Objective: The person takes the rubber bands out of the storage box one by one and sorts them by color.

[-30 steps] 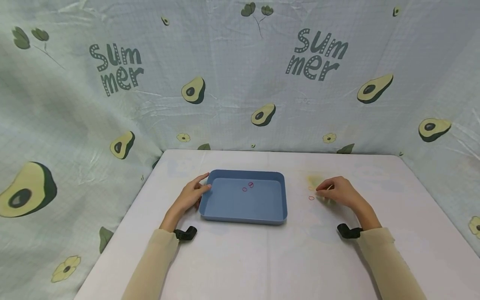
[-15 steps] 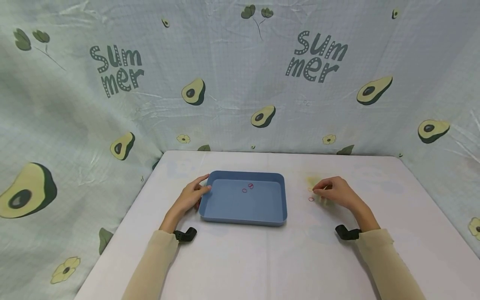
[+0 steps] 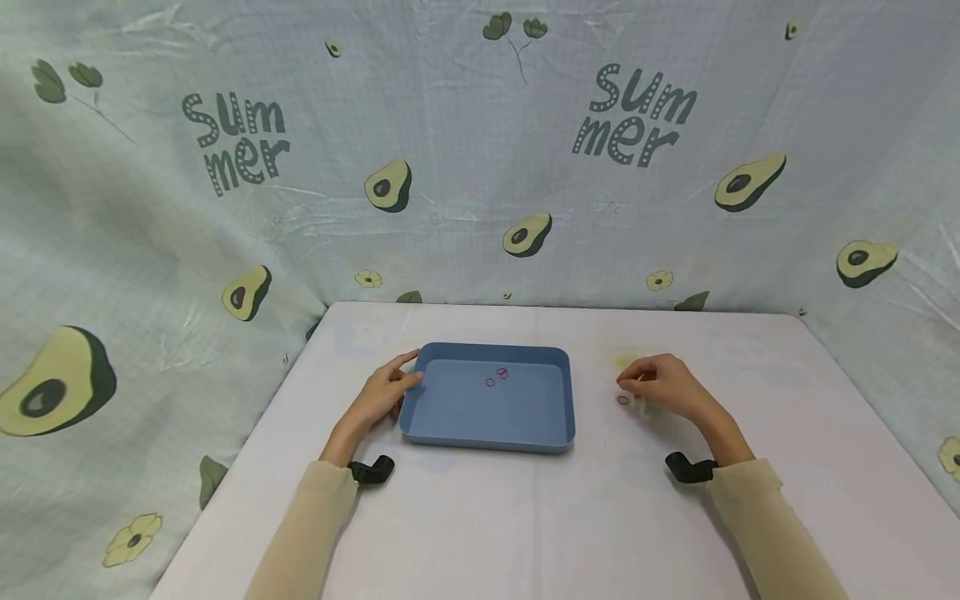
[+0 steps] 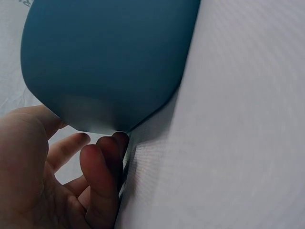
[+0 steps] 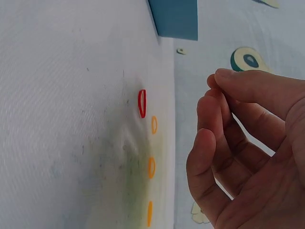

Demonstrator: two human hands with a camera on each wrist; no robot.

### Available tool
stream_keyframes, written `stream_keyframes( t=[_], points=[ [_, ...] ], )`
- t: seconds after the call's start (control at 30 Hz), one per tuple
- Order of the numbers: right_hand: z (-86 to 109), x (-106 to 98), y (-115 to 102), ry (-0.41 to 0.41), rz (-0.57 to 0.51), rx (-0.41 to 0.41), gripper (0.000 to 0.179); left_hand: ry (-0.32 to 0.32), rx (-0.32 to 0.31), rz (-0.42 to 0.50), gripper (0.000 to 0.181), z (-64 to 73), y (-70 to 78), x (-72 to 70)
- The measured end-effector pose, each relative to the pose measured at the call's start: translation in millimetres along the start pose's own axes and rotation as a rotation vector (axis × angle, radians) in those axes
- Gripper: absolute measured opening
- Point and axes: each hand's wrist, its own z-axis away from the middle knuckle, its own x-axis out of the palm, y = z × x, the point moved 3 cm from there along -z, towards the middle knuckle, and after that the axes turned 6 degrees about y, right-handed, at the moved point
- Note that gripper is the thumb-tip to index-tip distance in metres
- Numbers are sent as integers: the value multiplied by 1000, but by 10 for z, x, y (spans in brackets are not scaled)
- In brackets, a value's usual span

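Note:
My left hand (image 3: 381,390) holds the left edge of a shallow blue tray (image 3: 491,442), thumb at the rim and fingers curled against its outer side in the left wrist view. Inside the tray lie thin red rubber bands (image 3: 490,382). My right hand (image 3: 663,385) hovers just above the table, close by another red rubber band (image 3: 623,400). In the right wrist view its thumb and forefinger tips meet, the other fingers are loosely bent, and nothing shows between them. That red rubber band (image 5: 142,103) lies beyond the fingertips, near several orange rubber bands (image 5: 151,168).
A white-covered table (image 3: 465,525) carries everything. Behind it hangs a pale curtain (image 3: 450,108) printed with avocados and lettering. A faint yellow-green patch (image 3: 624,360) marks the cloth beside the right hand, which hides the orange bands from the head view.
My right hand has shifted slightly left, its fingertips coming nearer the red rubber band and covering an orange one seen before. The left hand and the tray stay in place.

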Motion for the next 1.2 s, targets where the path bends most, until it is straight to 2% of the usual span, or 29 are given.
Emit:
stream_keyframes(
  t=[0.43,0.7,1.2],
  points=[
    [-26,56,-58,-46,-74,-29,27,3,4,-2,63,-6,35,6],
    [-124,85,-185,-63,-16,-68,24,7,-4,-6,63,-10,18,-1],
    [-317,167,-668,-124,49,-190,21,10,-2,2,63,-2,28,-6]
  ],
)
